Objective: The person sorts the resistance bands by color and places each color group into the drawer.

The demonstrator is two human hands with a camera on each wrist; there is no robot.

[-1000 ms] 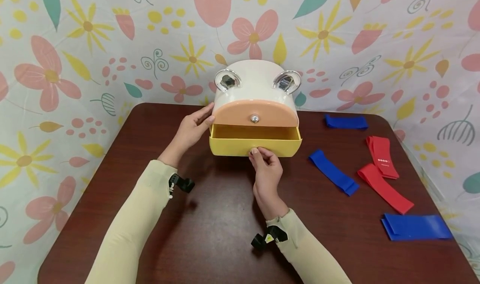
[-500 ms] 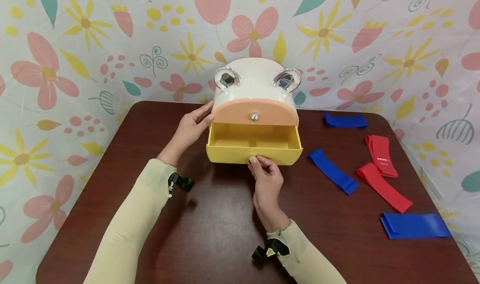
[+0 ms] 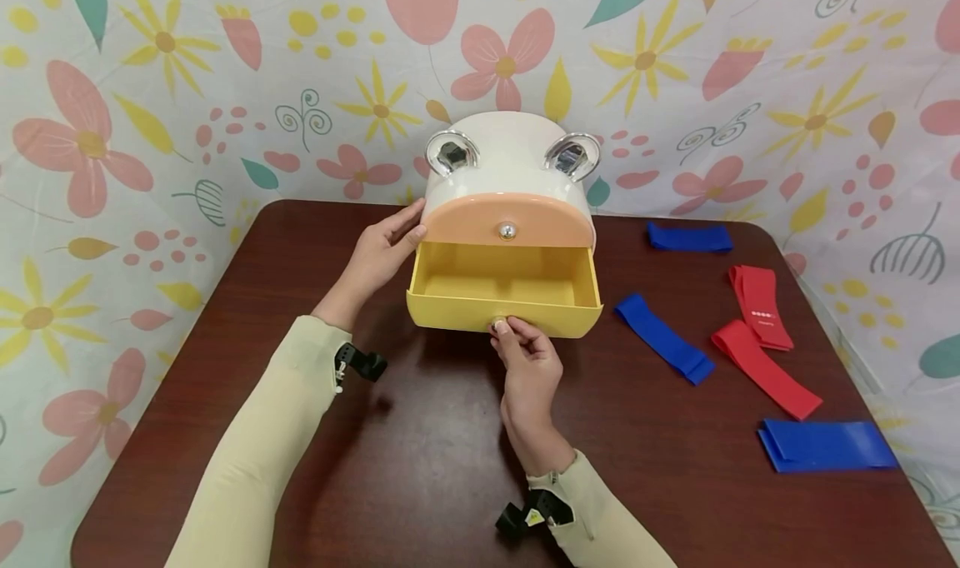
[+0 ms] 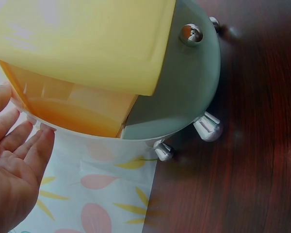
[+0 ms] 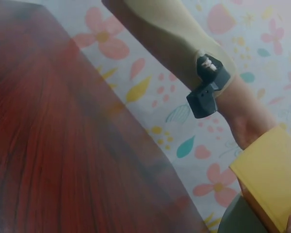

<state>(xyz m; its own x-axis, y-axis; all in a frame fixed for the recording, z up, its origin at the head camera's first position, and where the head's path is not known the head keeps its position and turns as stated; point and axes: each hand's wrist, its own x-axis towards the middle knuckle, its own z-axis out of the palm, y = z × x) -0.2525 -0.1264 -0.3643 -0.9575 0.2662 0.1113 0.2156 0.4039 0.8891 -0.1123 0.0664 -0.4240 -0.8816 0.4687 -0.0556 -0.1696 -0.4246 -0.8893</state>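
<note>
A white storage box point(image 3: 502, 147) with two silver-rimmed, ear-like loops on top stands at the back of the table. Its upper orange drawer point(image 3: 465, 222) is closed, while the yellow drawer point(image 3: 438, 311) beneath is pulled far out, nothing visible inside. My right hand point(image 3: 532, 385) pinches the yellow drawer's small knob between thumb and fingers, which mostly hide it. With fingers extended, my left hand point(image 3: 375, 256) rests against the box's left side. A green lower drawer front point(image 4: 184, 92) with a silver knob point(image 4: 191, 35) shows in the left wrist view.
Blue bands point(image 3: 663, 339) and red bands point(image 3: 765, 368), flat and folded, lie along the right of the brown table point(image 3: 420, 485). Small silver feet point(image 4: 207, 127) hold up the box. A flower-patterned cloth point(image 3: 300, 68) hangs close behind it.
The yellow drawer has slid out toward me, exposing its inside, and my right hand has come back with its knob. My left hand keeps its place on the box's side.
</note>
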